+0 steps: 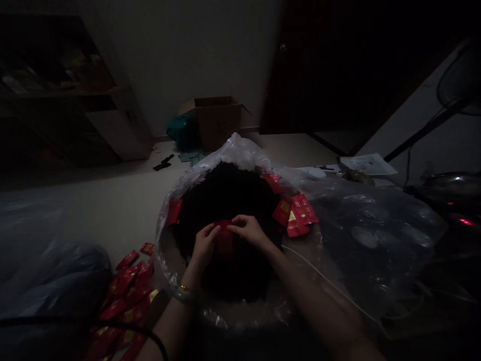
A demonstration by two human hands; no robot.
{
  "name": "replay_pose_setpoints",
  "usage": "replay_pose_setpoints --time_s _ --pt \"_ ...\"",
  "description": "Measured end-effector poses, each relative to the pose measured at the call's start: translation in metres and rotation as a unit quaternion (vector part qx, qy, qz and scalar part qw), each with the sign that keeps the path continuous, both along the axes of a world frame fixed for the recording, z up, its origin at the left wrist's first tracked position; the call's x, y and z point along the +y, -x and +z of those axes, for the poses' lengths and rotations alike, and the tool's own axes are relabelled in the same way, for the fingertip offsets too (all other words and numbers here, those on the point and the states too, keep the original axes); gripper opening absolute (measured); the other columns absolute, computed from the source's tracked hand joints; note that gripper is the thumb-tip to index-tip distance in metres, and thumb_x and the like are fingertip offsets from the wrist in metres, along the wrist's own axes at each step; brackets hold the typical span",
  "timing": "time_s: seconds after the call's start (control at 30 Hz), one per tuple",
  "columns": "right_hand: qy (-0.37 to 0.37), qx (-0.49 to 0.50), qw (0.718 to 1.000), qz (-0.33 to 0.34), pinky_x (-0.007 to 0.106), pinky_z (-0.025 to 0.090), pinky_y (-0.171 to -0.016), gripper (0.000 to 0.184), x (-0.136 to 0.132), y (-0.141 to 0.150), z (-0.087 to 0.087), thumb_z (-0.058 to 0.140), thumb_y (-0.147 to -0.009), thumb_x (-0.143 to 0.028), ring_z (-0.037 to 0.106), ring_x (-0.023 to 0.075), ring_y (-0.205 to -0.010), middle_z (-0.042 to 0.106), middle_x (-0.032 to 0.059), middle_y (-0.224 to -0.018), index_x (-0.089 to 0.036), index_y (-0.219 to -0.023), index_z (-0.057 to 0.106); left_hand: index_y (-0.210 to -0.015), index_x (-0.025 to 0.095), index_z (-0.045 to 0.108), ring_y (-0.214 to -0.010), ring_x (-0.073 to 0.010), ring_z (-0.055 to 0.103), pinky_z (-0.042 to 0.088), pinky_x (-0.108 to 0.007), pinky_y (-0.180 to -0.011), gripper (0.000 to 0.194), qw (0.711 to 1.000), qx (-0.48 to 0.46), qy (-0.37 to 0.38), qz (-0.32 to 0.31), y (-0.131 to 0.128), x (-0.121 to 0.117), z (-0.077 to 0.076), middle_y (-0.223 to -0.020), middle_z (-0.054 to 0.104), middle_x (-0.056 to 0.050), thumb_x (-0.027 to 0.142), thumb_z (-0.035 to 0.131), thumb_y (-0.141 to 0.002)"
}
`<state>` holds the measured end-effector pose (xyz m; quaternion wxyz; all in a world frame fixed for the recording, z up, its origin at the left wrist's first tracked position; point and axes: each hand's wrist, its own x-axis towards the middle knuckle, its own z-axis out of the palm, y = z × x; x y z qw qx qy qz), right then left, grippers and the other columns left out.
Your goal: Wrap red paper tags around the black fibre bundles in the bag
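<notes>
Both of my hands pinch the top edge of a small red packet over a dark heap, which looks like loose tea leaves. My left hand grips the packet's left corner, and my right hand its right corner. The heap fills a large container lined with a clear plastic bag. More red packets with gold marks lie on the right side of the heap, and another red packet rests at its left edge. Dim light hides whether the held packet is open.
A pile of red packets lies at lower left beside a plastic-wrapped bundle. Clear plastic sheeting spreads at right, near a white cord. Behind stand a cardboard box, a cabinet and a dark door.
</notes>
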<state>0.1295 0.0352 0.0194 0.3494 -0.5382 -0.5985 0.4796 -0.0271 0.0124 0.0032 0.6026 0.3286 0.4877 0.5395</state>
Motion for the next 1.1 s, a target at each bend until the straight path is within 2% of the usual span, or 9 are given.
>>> replay_pose_setpoints --time_s 0.1,0.27,0.5,0.7,0.8,0.87,0.97,1.03,1.1 --pt "-0.01 0.008 1.0 -0.014 0.027 0.047 -0.063 0.022 -0.001 0.002 -0.003 0.065 -0.068 -0.037 0.062 0.017 -0.072 0.068 0.0038 -0.077 -0.015 -0.074 0.066 -0.078 0.014 0.065 -0.06 -0.0121 0.061 0.048 -0.022 -0.06 0.036 1.0 0.007 -0.012 -0.005 0.001 -0.001 -0.001 -0.07 0.068 0.0 0.041 0.077 -0.057" --pt "-0.027 0.036 0.999 0.017 0.032 0.048 -0.076 0.023 -0.002 0.003 -0.005 0.068 -0.066 -0.034 0.064 0.0198 -0.08 0.071 0.0051 -0.082 -0.016 -0.08 0.07 -0.071 0.014 0.067 -0.061 -0.0128 0.061 0.047 -0.023 -0.062 0.031 0.999 0.028 -0.002 -0.029 0.002 -0.001 -0.003 -0.067 0.067 -0.001 0.039 0.078 -0.055" --pt "-0.004 0.006 1.0 0.014 0.027 0.045 -0.063 0.02 0.002 -0.001 -0.002 0.066 -0.069 -0.032 0.061 0.0173 -0.066 0.069 0.0034 -0.069 -0.014 -0.074 0.072 -0.073 0.012 0.069 -0.058 -0.0122 0.058 0.044 -0.022 -0.058 0.035 0.998 0.02 0.009 -0.058 0.004 -0.001 -0.002 -0.066 0.067 -0.001 0.042 0.077 -0.057" --pt "-0.082 -0.023 0.996 0.017 0.027 0.046 -0.069 0.011 -0.005 0.008 -0.006 0.065 -0.07 -0.025 0.061 0.0162 -0.072 0.068 0.0035 -0.074 -0.017 -0.07 0.071 -0.081 0.01 0.067 -0.062 -0.0137 0.059 0.043 -0.023 -0.059 0.04 0.986 0.086 0.004 -0.145 0.001 -0.005 0.0 -0.07 0.067 -0.002 0.036 0.08 -0.053" --pt "-0.068 -0.01 0.997 0.018 0.027 0.047 -0.069 0.012 -0.004 0.009 -0.009 0.067 -0.069 -0.027 0.063 0.017 -0.072 0.069 0.0032 -0.075 -0.017 -0.071 0.071 -0.071 0.009 0.066 -0.053 -0.0117 0.055 0.04 -0.022 -0.053 0.037 0.982 0.098 0.048 -0.153 -0.001 -0.006 -0.001 -0.058 0.064 0.0 0.035 0.082 -0.05" --pt "-0.045 -0.015 0.999 0.005 0.028 0.048 -0.07 0.018 0.001 0.001 -0.01 0.063 -0.074 -0.031 0.064 0.0182 -0.075 0.07 0.0039 -0.079 -0.016 -0.078 0.071 -0.072 0.008 0.067 -0.052 -0.0122 0.056 0.041 -0.023 -0.053 0.039 0.983 0.078 0.069 -0.149 -0.001 -0.007 -0.002 -0.059 0.065 -0.002 0.037 0.082 -0.05" --pt "-0.052 -0.137 0.988 -0.04 0.031 0.047 -0.079 0.029 0.01 -0.025 -0.014 0.057 -0.08 -0.032 0.064 0.0204 -0.089 0.069 0.0074 -0.097 -0.017 -0.102 0.067 -0.078 0.008 0.069 -0.061 -0.0173 0.063 0.047 -0.027 -0.06 0.045 0.986 0.044 0.08 -0.141 -0.001 -0.006 -0.003 -0.072 0.071 -0.007 0.038 0.083 -0.049" --pt "-0.056 -0.308 0.949 -0.041 0.036 0.044 -0.087 0.049 0.011 -0.043 -0.02 0.068 -0.072 -0.031 0.058 0.0267 -0.103 0.063 0.013 -0.113 -0.016 -0.118 0.059 -0.081 0.008 0.07 -0.068 -0.0208 0.066 0.049 -0.03 -0.065 0.047 0.987 0.027 0.082 -0.135 -0.001 -0.006 -0.003 -0.078 0.072 -0.01 0.038 0.084 -0.048" --pt "-0.02 -0.42 0.907 -0.02 0.039 0.043 -0.087 0.066 0.009 -0.055 -0.029 0.074 -0.066 -0.032 0.055 0.0317 -0.108 0.058 0.0168 -0.119 -0.015 -0.126 0.051 -0.083 0.008 0.071 -0.071 -0.0225 0.067 0.05 -0.032 -0.068 0.047 0.988 0.018 0.081 -0.133 -0.001 -0.006 -0.003 -0.08 0.072 -0.011 0.038 0.084 -0.05"
